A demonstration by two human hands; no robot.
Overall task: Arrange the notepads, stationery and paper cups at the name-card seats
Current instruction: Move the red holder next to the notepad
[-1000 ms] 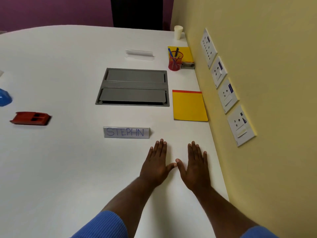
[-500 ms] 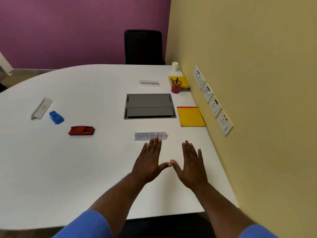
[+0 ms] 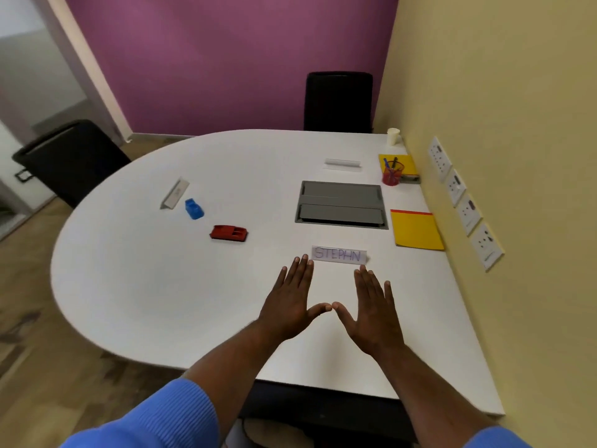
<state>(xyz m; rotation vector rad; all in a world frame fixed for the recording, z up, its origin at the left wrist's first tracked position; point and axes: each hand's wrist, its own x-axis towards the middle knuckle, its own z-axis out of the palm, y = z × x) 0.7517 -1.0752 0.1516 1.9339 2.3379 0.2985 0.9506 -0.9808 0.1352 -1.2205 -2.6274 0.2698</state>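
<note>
Both hands are lying flat and empty over the white table (image 3: 145, 286), fingers spread, thumb tips touching. The left hand (image 3: 290, 305) is reaching with its fingertips (image 3: 302, 260) just beside the left end of the STEPHN name card (image 3: 339, 254); the right hand (image 3: 374, 315) is sitting just below the card. A yellow notepad (image 3: 416, 229) is lying beyond the right fingers, near the wall. Further off: red pen cup (image 3: 392, 173) (on a second yellow notepad (image 3: 407, 163)), paper cup (image 3: 393, 136). Red stapler (image 3: 229, 233) is left of the left fingers.
</note>
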